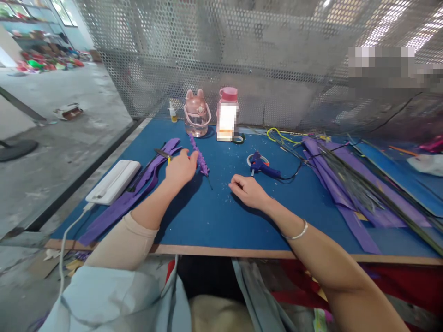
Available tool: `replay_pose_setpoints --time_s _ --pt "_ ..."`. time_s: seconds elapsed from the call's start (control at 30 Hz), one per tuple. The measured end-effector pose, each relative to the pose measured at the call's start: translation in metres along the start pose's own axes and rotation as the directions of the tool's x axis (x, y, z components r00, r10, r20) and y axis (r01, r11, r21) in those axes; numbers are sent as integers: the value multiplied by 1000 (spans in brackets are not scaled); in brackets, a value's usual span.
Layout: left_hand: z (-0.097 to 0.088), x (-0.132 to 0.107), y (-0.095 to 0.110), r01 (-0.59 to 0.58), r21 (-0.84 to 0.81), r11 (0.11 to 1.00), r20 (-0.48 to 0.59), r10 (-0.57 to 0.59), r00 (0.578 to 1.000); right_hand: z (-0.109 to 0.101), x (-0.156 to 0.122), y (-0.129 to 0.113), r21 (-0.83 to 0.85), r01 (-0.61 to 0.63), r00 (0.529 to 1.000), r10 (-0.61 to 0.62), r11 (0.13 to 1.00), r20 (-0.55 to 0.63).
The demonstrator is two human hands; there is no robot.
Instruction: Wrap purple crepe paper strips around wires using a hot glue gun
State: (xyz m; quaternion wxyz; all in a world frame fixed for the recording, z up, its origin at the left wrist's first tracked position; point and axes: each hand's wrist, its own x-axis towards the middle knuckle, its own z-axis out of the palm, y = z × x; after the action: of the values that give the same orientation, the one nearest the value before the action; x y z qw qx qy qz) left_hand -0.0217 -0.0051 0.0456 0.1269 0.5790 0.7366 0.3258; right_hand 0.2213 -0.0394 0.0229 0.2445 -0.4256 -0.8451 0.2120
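Note:
My left hand [182, 168] is over the left part of the blue table, its thumb and forefinger a little apart and nothing seen between them. Close beside its fingertips lies a purple artificial flower spike [201, 161] on a thin dark stem. Left of that hand are purple strips [150, 177] and a cutting tool [169, 159] with a yellow handle, partly hidden. My right hand [251, 191] rests on the table with its fingers curled in, and no object shows in it. Just beyond it, a dark blue glue gun [261, 166] sits by a roll of tape [252, 159].
A white power bank [114, 182] with a cable stands at left. Along the back are a small dropper bottle [172, 112], a pink eared bottle [196, 117] and a pink-lidded bottle [229, 94]. Purple sheets [332, 180] and long green stems [377, 193] cover the right side.

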Motion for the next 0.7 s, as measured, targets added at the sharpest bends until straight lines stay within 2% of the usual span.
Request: replay_pose_setpoints --time_s 0.1,0.13,0.2,0.3,0.4,0.5,0.6,0.7 --pt "-23 19 -15 -21 156 988 -230 57 972 2 0 0 -37 7 999 -6 999 47" --pt "-28 25 -21 -24 189 982 -255 72 964 4 0 0 -45 11 998 -8 999 61" --pt "-32 33 -32 -55 237 970 -201 104 974 8 0 -1 -66 21 997 -16 998 74" --pt "-28 39 -42 -72 301 951 -84 101 991 16 1 -6 -115 16 999 -12 993 40" --pt "-24 40 -43 -20 348 937 -67 46 997 21 3 -16 -227 -7 999 -2 974 -39" --pt "-30 42 -43 65 342 937 -84 -39 996 24 11 -29 -336 44 999 -34 941 36" --pt "-40 45 -47 144 270 952 -203 -90 975 30 30 -45 -318 99 989 -58 943 135" --pt "-51 49 -54 173 155 973 -401 -98 911 45 65 -60 -273 104 990 -74 956 121"
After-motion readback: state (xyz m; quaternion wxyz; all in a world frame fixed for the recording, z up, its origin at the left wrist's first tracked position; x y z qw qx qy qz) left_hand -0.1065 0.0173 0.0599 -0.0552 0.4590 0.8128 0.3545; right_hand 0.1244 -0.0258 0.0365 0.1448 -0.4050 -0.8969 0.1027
